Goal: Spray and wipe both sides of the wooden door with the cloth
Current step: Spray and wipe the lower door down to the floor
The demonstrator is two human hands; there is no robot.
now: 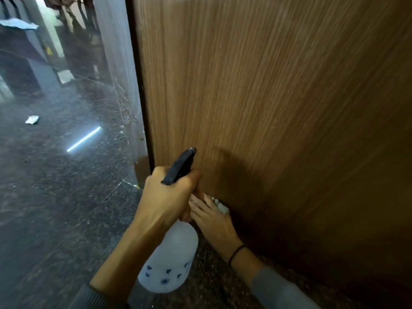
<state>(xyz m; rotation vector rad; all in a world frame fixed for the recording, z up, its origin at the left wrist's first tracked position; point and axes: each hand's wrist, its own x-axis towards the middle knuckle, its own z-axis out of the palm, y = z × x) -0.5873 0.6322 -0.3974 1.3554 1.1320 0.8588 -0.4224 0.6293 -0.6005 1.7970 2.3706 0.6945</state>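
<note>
The brown wooden door (267, 97) fills the right side of the head view, its dark edge running down the middle. My left hand (167, 197) grips the neck of a translucent white spray bottle (171, 259), its black nozzle (181, 165) pointing at the door's lower part. My right hand (211, 216) presses a small white cloth (220, 205) against the bottom of the door, fingers laid flat over it. Most of the cloth is hidden under the fingers.
Dark speckled stone floor (55, 208) spreads to the left and below. A glass panel (111, 74) stands beside the door's edge. Scraps of white paper (32, 119) lie on the floor, and furniture legs (42, 70) stand at the far left.
</note>
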